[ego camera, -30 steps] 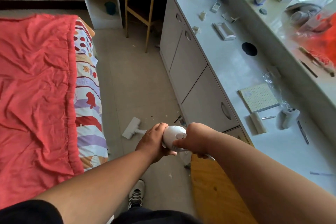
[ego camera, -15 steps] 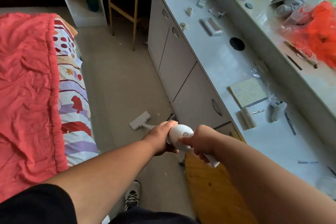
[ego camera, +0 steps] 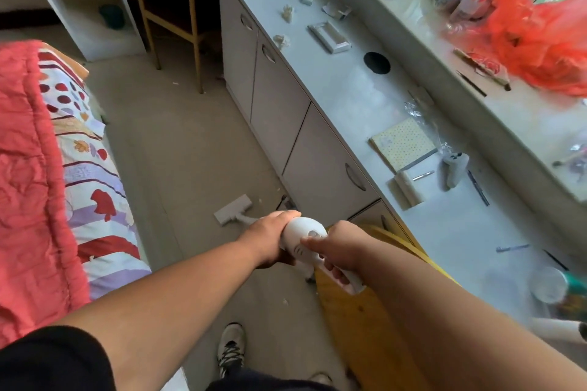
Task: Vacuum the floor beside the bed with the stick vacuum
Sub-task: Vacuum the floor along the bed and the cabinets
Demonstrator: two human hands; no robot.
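Observation:
I hold a white stick vacuum with both hands. My left hand wraps the front of its rounded body. My right hand grips the handle behind, thumb resting on top. The tube is mostly hidden by my hands. Its flat white floor head lies on the beige floor between the bed and the cabinets, close to the cabinet base. The bed runs along the left, with a red quilt and a patterned sheet hanging at its edge.
Grey cabinets with a cluttered counter line the right. A wooden chair stands under the desk at the far end. A wooden seat is under my right arm. My shoe stands on the floor below. Small debris specks lie near the floor head.
The floor head has slid from beside the bed toward the cabinets and slightly farther away. Both hands kept their grip and the view swung right.

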